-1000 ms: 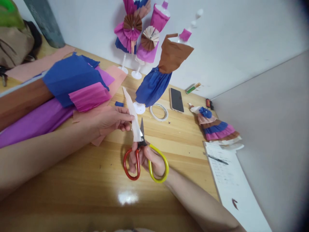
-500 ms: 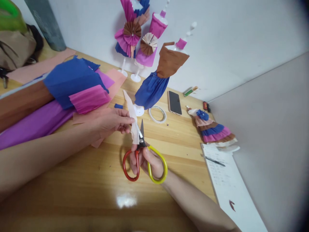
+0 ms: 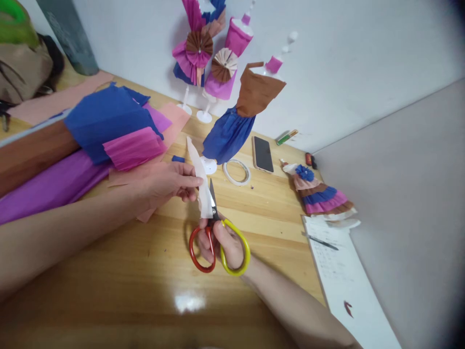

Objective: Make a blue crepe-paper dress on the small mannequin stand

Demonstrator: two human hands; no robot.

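The left hand (image 3: 178,182) is pinching a thin white paper strip (image 3: 203,191) between thumb and fingers, holding it aslant above the middle of the desk (image 3: 145,300). The right hand (image 3: 228,242) is grasping the scissors (image 3: 214,212), its thumb passing through the yellow loop and its fingers through the red one. The blades are pointing toward the desk's back edge, and the strip's lower end is lying against them, covering part of one blade.

Folded coloured papers (image 3: 109,121) are spreading over the desk's left side, with a small blue scrap (image 3: 178,158) lying just beside them. Beyond the strip, a stand in a brown top and blue skirt (image 3: 259,89) is leaning, while two decorated stands (image 3: 198,60) (image 3: 232,58) are standing near the back edge. A tape ring (image 3: 237,183) is lying near the blue skirt, and a phone (image 3: 262,154) is resting between the ring and the back edge. A striped paper dress (image 3: 321,195) is lying toward the back right corner, above a written sheet (image 3: 337,276) that is carrying a dark pen (image 3: 323,242) along the right edge.
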